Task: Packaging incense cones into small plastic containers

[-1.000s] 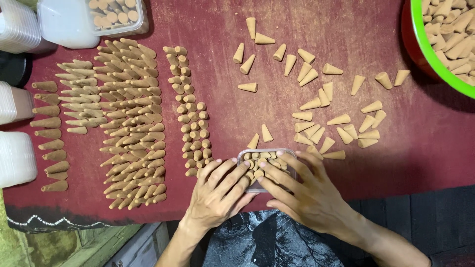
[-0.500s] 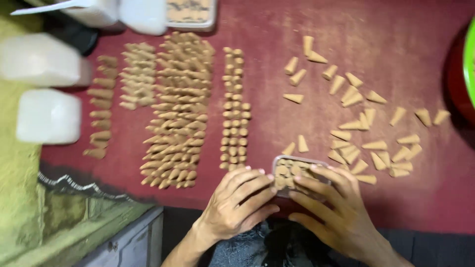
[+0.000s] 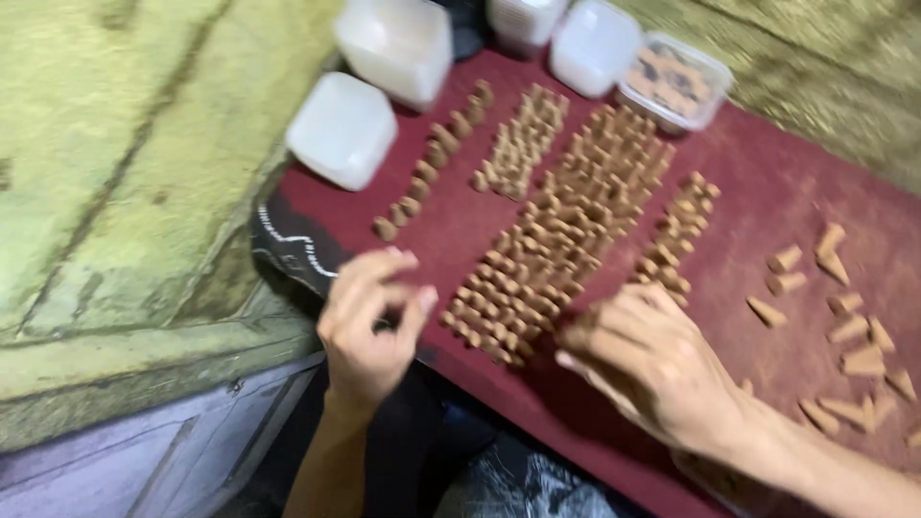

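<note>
Small brown cones stand in tight rows [image 3: 576, 221] on a dark red table top [image 3: 767, 192]. My right hand [image 3: 652, 364] hovers palm down over the near end of those rows, fingers stretched left, fingertips at the nearest cones. My left hand [image 3: 369, 321] is at the table's left front corner, fingers curled toward the thumb; blur hides whether it holds anything. Loose cones [image 3: 844, 326] lie on their sides to the right of my right hand.
White lidded tubs [image 3: 342, 128] [image 3: 393, 43] [image 3: 593, 46] sit along the far left edge, beside a clear tub of cones [image 3: 674, 82]. A rough yellow-green surface [image 3: 125, 173] lies left of the table. Dark patterned cloth [image 3: 288, 240] hangs at the corner.
The view has swung left and tilted. Both hands have left the small clear tub they held; the left moved to the table's corner, the right to the rows.
</note>
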